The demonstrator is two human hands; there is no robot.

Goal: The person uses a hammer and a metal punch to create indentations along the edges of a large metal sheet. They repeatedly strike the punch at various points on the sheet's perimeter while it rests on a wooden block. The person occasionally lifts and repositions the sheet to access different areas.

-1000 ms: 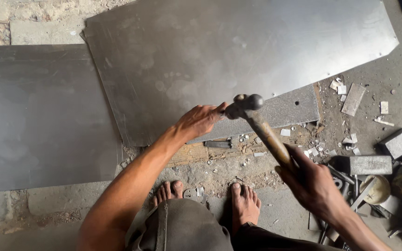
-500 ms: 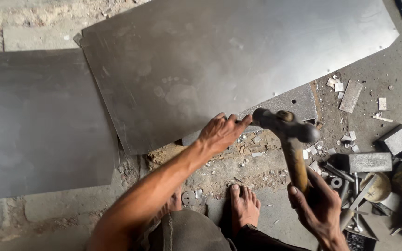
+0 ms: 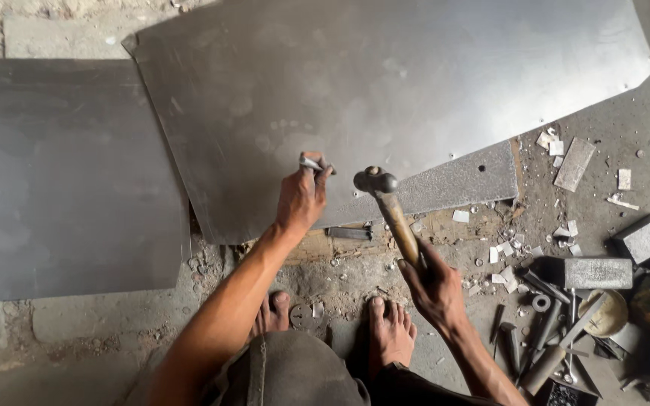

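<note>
Since half a second earlier, the left hand had slid further onto the large metal sheet, and the hammer had swung over from the sheet's right to stand just beside that hand. The left fingers were closed around a small metal punch, pinched near its top, with the hand resting on the sheet close to its lower edge. The right hand lay below the sheet's edge, over the gritty floor, its fingers wrapped tight round the lower part of the hammer's wooden handle. The hammer's dark head hung over the sheet's lower edge, just right of the punch — near it, but whether it touched the sheet I could not tell.

A second, darker metal sheet lay to the left of the large one, tucked partly beneath it. A speckled grey plate poked out from under the large sheet's lower right edge. Below the sheet, two bare feet rested on the floor. To the sheet's lower right lay small pale metal offcuts, grey blocks and a heap of dark rods and tools — well apart from both hands.
</note>
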